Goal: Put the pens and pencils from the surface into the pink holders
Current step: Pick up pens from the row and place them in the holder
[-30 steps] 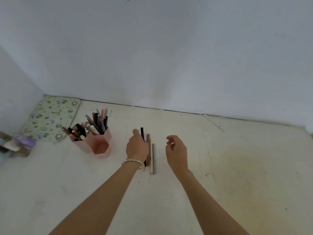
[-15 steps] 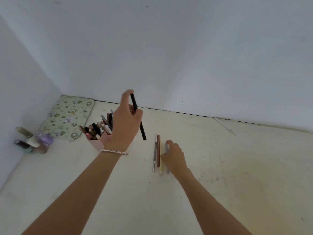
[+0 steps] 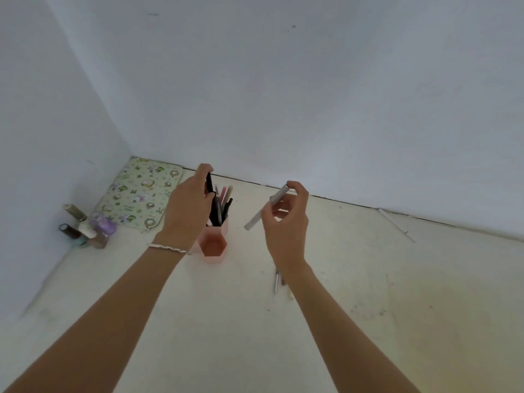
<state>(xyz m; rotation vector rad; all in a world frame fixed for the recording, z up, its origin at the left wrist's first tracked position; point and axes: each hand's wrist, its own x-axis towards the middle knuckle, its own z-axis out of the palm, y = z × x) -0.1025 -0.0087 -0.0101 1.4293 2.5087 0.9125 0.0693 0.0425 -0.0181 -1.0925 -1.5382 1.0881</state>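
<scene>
My left hand (image 3: 187,208) pinches a black pen (image 3: 210,188) upright over the pink holders (image 3: 213,245), its lower end among the several pens standing in the rear holder. The front hexagonal holder looks empty inside. My right hand (image 3: 286,222) holds a grey pen (image 3: 266,207) tilted in the air to the right of the holders. A few pens (image 3: 276,282) lie on the surface below my right wrist, partly hidden by the forearm.
A floral mat (image 3: 139,194) lies in the back left corner. Small bottles (image 3: 85,228) stand by the left wall. A thin white stick (image 3: 397,225) lies near the back wall at right. Walls close the back and left.
My left hand has carried the black pen over the holders and lowered it among the standing pens. My right hand has lifted the grey pen off the surface.
</scene>
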